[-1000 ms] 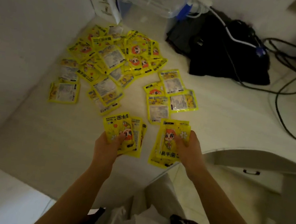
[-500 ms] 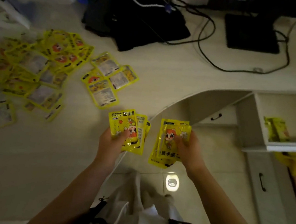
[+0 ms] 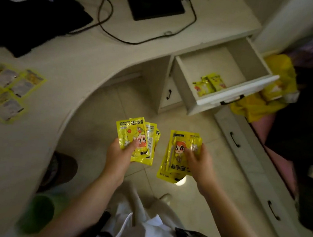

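Desk [image 3: 26, 161] has swung aside; the open drawer [image 3: 236, 92] now lies ahead. Left hand [image 3: 119, 154] and right hand [image 3: 200, 165] still clamp their packets [image 3: 178, 141], probably drawer-bound.

The head-worn camera looks steeply down from close above the left hand [image 3: 119, 154] and right hand [image 3: 199, 163].

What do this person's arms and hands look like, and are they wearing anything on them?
Both forearms are bare as far as the picture shows them; no sleeve reaches them. The left hand and the right hand wear no gloves. No watch, bracelet or ring shows on the wrists or fingers, though the light is dim.
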Motion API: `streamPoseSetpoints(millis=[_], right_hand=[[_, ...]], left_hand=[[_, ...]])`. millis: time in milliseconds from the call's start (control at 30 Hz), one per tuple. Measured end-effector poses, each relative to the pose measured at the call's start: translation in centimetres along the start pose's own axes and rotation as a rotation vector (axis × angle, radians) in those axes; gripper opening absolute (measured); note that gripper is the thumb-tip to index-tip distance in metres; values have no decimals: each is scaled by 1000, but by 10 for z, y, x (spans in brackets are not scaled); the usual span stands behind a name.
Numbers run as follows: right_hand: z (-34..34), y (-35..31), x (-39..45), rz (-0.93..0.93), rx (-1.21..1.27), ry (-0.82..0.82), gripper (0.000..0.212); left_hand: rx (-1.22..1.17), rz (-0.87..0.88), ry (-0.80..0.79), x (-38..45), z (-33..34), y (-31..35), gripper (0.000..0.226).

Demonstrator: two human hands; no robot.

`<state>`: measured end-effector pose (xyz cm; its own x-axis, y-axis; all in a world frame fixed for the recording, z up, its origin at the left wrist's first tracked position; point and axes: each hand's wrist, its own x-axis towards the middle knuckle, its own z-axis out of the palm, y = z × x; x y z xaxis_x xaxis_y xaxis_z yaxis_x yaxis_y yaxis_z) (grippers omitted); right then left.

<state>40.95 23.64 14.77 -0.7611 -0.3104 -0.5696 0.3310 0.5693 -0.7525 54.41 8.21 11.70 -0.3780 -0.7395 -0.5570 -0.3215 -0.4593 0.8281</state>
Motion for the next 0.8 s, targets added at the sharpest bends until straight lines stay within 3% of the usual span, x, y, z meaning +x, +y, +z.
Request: streamPoseSetpoints(millis=[133,400,633,800], right_hand=[[-68,28,11,17,38,84,23],[-160,47,36,61,118,212,15],[-202,21,88,52,115,236,27],[-225,-12,145,42,108,245,21]], left_hand=[[43,1,-76,-18,69,-11,21],[102,1,-167,-28,168,-13,17],[86,-20,-198,6,234,9,19],[77,-12,-219,52,283,39,17]])
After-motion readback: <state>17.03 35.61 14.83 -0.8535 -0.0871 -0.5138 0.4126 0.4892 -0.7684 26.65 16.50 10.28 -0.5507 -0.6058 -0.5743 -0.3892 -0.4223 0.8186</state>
